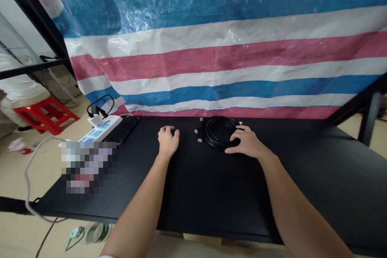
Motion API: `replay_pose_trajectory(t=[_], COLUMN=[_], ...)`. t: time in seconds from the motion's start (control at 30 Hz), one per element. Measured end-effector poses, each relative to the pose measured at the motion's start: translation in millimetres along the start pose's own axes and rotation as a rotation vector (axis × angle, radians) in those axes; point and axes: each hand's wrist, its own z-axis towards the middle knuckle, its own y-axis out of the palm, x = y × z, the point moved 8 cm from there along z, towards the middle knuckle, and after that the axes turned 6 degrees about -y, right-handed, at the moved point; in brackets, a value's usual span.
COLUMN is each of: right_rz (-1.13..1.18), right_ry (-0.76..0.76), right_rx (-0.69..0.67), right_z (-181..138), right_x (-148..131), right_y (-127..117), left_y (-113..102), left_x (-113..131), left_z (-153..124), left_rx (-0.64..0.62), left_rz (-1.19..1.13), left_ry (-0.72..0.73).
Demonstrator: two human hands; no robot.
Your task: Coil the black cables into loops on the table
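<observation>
A coil of black cable (208, 136) lies on the black tabletop (208, 193), with several grey-white connector ends sticking out at its left and one at its upper right. My right hand (246, 142) is at the coil's right side, its thumb and fingers on either side of the cable loops. Left of the coil, apart from it, my left hand (168, 142) rests on the tabletop. Its fingers are loosely curled, the thumb stands away from them, and nothing shows in it.
At the left are a white power strip (104, 131) with plugs in it, a dark phone (123, 129) and a blurred-out item (87, 167). A striped plastic sheet (211, 60) hangs behind the table. Beyond the left edge, a person sits on a red stool (48, 115).
</observation>
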Motion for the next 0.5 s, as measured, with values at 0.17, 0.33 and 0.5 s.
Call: replay_pose_trajectory(t=[0.17, 0.33, 0.5], right_rz=[-0.005, -0.008, -0.017], right_ry=[0.061, 0.045, 0.127], right_rx=[0.140, 0.227, 0.268], right_z=[-8, -8, -6], right_x=[37, 47, 46], right_y=[-13, -15, -26], left_y=[-1, -4, -12], left_x=[-3, -7, -10], left_z=[4, 6, 5], left_rx=[0.027, 0.053, 0.085], left_rz=[-0.036, -0.095, -0.175], left_ry=[0.012, -0.026, -0.072])
